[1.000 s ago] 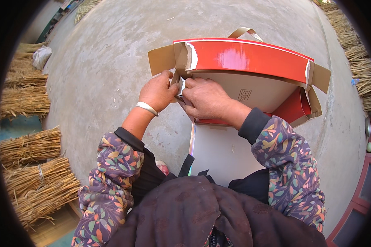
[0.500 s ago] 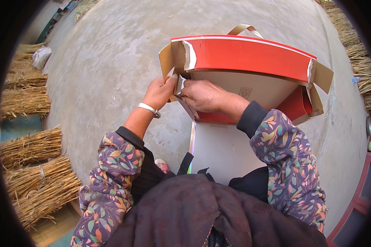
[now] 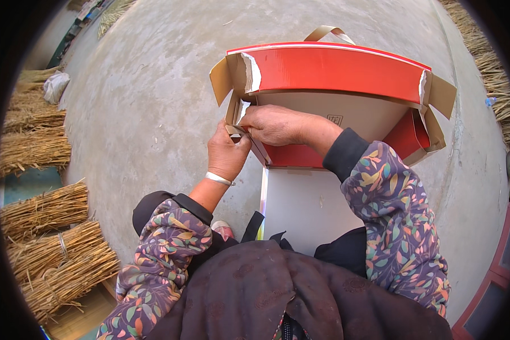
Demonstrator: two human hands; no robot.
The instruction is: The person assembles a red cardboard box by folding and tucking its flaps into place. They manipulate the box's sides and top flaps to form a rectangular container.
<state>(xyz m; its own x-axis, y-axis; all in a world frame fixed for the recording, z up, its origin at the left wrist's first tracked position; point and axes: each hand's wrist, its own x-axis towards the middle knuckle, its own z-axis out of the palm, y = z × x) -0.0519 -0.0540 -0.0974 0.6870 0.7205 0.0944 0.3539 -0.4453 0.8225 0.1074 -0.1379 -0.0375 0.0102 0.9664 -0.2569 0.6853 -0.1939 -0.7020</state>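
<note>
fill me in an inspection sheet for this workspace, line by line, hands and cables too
Surface: grey, mottled floor
Things in hand: open red box, torn white at two corners, ribbon handle on its far side; white panel between it and the person
Clutter: white bag by the straw at left; small blue item at right
Hands: left hand pinches cardboard at the box's left corner; right hand at that corner too, its grip partly hidden
Cables: nothing seen
Surroundings: straw along both sides; red-framed panels lower right

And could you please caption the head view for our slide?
Torn red box, left hand and right hand at its left corner.
</note>
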